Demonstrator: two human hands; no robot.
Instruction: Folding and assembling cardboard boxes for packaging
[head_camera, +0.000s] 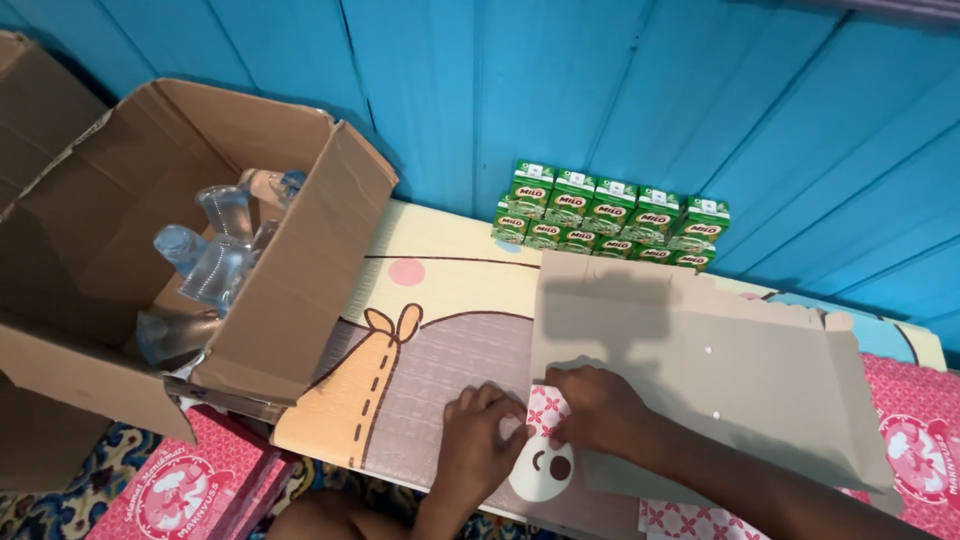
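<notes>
- We see both hands at the near edge of a flattened grey-brown cardboard sheet (700, 380), which lies on a padded cartoon-print mat (440, 340).
- The right hand (598, 408) rests on the sheet's lower left corner, its fingers curled down and gripping the cardboard edge.
- The left hand (480, 435) sits just beside it, knuckles bent and fingertips pressed down at the same corner; we cannot tell whether it pinches the cardboard or only presses on it.
- Beneath that corner a piece of white-and-pink patterned material (548, 412) shows between the two hands.
- The sheet lies flat, its far edge stopping near a double-stacked row of small green drink cartons (610, 222) set against the blue plank wall (600, 90).
- An open brown cardboard box (290, 270) stands at the left, tilted toward us, with clear plastic bottles (215, 260) lying inside.
- Pink printed packages (190, 490) lie below the box, and another pink package (915, 430) lies at the far right, partly under the sheet.
</notes>
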